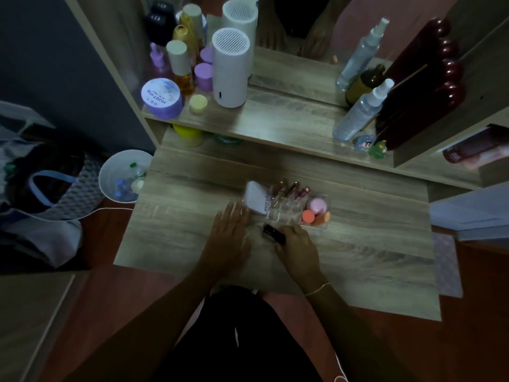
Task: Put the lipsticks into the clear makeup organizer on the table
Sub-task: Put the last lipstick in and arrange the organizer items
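The clear makeup organizer [286,213] stands at the middle of the wooden table [371,244]. Several reddish lipsticks [289,190] stick up from its back compartments; its front cells look bare. A white compact [257,201] leans in its left side, and pink and orange sponges [316,212] fill its right end. My right hand [296,248] is closed around a black lipstick [272,233], which lies low over the table just in front of the organizer. My left hand [230,235] rests flat with fingers spread, its fingertips touching the organizer's left corner.
A shelf [275,119] behind the table holds a white cylinder device [231,67], purple jars, amber bottles and clear spray bottles [360,111]. A white bin [121,175] sits off the table's left edge beside a bag [46,188]. A mirror stands at the back.
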{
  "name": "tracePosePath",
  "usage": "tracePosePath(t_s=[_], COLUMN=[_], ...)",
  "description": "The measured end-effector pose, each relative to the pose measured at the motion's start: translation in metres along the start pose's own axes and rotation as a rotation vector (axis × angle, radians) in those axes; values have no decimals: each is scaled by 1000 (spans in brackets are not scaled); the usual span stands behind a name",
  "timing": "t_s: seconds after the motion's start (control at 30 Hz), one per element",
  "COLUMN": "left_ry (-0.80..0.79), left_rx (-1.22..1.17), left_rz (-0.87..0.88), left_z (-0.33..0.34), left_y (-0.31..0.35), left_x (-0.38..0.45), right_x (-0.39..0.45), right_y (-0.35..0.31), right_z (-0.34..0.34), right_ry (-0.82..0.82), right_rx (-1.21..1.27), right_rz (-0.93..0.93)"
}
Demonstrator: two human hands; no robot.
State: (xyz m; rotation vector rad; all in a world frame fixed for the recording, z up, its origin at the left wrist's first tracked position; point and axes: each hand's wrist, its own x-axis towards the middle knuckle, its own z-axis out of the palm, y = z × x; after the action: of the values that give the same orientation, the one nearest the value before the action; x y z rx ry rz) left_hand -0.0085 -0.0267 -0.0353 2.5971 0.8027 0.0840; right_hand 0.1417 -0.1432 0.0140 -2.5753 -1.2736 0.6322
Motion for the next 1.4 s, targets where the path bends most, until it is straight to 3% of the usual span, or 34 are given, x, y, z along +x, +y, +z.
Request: tracePosePath(t_s=[0.27,0.43,0.6,1.4], left_ry=[-22,-82,-88,-102], left_rx=[-18,5,18,-32], left_rz=[49,31,24,33], left_z=[10,12,15,1], left_y=[-4,-7,-14,-14], left_x=[-4,-7,-8,-10], right_x=[-3,-13,-4,41], right_y=[-3,-7,-17,-26], right_z=[5,-14,-42,-44], right_ry=[60,252,394,256], right_rx=[87,264,258,78], right_rz=[154,218,211,134])
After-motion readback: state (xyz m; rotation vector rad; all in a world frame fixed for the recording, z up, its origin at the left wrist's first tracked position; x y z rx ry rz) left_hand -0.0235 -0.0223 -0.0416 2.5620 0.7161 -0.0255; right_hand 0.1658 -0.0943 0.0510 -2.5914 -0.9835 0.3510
